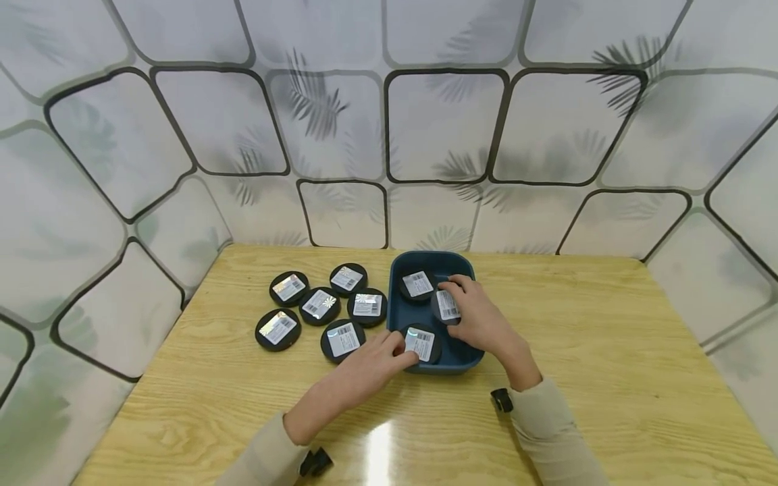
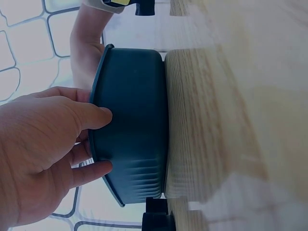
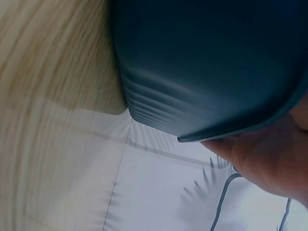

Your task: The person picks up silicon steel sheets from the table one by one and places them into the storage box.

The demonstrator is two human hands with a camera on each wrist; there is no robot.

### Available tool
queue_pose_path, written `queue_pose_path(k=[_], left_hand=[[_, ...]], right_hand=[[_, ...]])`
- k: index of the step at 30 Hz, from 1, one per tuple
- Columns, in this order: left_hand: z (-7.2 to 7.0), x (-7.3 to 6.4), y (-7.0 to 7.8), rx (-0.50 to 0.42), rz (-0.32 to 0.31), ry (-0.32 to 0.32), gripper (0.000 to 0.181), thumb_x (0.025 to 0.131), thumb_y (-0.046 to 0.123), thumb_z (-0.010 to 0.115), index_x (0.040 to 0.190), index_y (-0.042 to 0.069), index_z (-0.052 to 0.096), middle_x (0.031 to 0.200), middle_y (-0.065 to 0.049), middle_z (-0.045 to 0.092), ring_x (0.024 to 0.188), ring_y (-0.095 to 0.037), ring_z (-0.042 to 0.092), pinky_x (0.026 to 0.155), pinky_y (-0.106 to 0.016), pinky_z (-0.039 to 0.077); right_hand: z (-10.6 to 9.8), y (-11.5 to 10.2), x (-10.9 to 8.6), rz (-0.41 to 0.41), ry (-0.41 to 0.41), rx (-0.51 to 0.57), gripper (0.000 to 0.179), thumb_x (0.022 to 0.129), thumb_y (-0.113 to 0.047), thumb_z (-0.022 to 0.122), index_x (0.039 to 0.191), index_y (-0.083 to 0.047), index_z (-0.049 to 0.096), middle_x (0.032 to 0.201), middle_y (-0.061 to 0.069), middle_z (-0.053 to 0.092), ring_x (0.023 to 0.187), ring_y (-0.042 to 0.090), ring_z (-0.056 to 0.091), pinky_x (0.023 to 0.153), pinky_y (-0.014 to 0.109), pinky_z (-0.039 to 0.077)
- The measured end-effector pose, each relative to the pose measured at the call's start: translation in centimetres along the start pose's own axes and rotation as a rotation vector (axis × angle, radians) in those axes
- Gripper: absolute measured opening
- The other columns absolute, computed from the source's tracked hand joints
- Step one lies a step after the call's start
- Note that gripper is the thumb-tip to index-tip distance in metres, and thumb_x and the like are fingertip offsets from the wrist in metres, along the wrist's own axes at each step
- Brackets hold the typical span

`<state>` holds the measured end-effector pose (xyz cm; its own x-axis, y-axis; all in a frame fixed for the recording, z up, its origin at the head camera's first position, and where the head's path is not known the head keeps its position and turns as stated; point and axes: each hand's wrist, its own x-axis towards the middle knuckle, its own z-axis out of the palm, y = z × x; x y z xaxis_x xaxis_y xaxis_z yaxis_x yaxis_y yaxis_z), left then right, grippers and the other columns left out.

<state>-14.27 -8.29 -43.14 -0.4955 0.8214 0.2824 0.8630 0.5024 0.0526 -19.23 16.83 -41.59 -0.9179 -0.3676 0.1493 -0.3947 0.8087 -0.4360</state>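
Note:
A dark blue plastic tub [image 1: 464, 361] stands on the table with three flat round black discs, each with a white barcode label, within its rim. My right hand [image 1: 480, 314] reaches over the tub's right side and grips one labelled disc [image 1: 446, 307] between thumb and fingers. At the front left corner, my left hand [image 1: 377, 358] holds the tub's rim, thumb and little finger against the outside wall in the left wrist view. Its fingertips are right beside the front disc [image 1: 422, 343]. Another disc [image 1: 417, 285] lies at the tub's back left.
Several matching black discs [image 1: 319, 305] lie face up on the wooden table [image 1: 583, 324], left of the tub. One disc [image 1: 343, 339] sits close to my left hand. A patterned curtain [image 1: 450, 128] surrounds the table's back and sides.

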Motion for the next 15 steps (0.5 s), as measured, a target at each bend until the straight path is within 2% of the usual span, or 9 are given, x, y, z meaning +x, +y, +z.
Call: queue_pose_path(k=[4,15], left_hand=[[-0.1,0.1,0.1,-0.008,-0.003,-0.017,0.025,0.098,0.004,0.057,0.117,0.021,0.061,0.097,-0.001,0.047,0.083,-0.014,0.042,0.068,-0.024,0.037],[0.0,0.0,0.0,0.015,-0.006,-0.008,0.023,0.098,0.005,0.057,0.115,0.02,0.06,0.097,-0.001,0.046,0.083,-0.014,0.041,0.068,-0.024,0.037]], right_hand=[[0.0,0.1,0.2,-0.014,-0.036,-0.033,0.072,0.074,-0.002,0.082,0.139,-0.003,0.05,0.146,0.024,0.037,0.132,0.043,0.039,0.1,0.055,0.044],[0.0,0.4,1.1,-0.037,-0.091,-0.075,0.074,0.074,0.0,0.08,0.141,-0.002,0.048,0.144,0.025,0.04,0.129,0.043,0.042,0.1,0.055,0.043]])
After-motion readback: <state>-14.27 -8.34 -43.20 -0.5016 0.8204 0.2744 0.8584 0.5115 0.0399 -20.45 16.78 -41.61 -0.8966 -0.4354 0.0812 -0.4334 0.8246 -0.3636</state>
